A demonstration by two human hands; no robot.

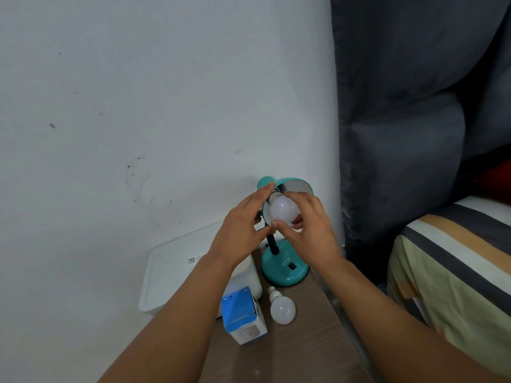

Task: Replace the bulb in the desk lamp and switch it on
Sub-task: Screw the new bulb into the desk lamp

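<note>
A teal desk lamp stands on a small wooden table, its round base [284, 269] carrying a black switch [292, 266]. Its shade [293, 183] is tipped towards me. A white bulb [282, 211] sits at the mouth of the shade, its screw end pointing into the socket. My right hand [309, 228] is shut on this bulb, thumb under it and fingers over it. My left hand [243, 230] rests against the left rim of the shade, fingers spread along it. A second white bulb [282, 308] lies loose on the table in front of the base.
A blue and white bulb box [243, 316] stands on the table [276, 355] beside the loose bulb. A white plastic bin [171, 280] sits to the left against the wall. A dark curtain [401, 120] and a striped bed [456, 258] are on the right.
</note>
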